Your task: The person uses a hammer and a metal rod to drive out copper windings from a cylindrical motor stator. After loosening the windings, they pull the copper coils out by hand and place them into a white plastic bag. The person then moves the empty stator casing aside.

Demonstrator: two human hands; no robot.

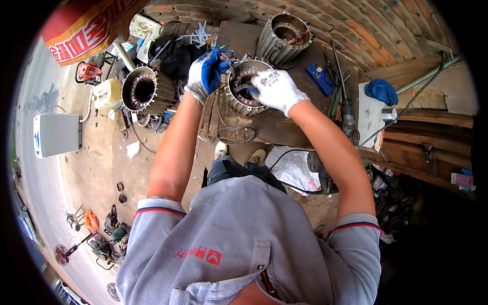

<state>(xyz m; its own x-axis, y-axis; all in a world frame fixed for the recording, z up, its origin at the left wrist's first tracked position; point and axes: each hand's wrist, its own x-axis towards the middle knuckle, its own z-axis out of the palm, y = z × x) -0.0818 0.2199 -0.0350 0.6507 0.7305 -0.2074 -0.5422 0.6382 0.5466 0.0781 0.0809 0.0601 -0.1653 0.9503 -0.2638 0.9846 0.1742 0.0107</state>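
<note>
My left grip [207,73], in a glove with a blue-coated palm, is curled at the left of the middle ribbed motor housing [244,108]. The fingers bunch together so tightly that I cannot tell whether they close on anything or touch the rim. My right grip [277,89], in a white glove, reaches over the housing's right side with the fingertips down in its mouth. Something dark shows at those fingertips, too small to name, so I cannot tell if I am pinching it.

The housing stands on the worn tabletop [284,127], open end up; my right glove covers part of the rim and the ring of windings inside. Behind it, a second housing [277,51] leans with its opening showing, the bottom of its bore blurred. A third housing [163,90] is to the left, its inside dark.

A blue case [320,79] is on the right, near slim tools I can't make out. Below the tabletop's edge, a white sack [290,170] is partly hidden by black cable. The heap [394,203] at lower right sinks into shadow, and a red-and-orange printed covering [76,30] at upper left is cut off.
</note>
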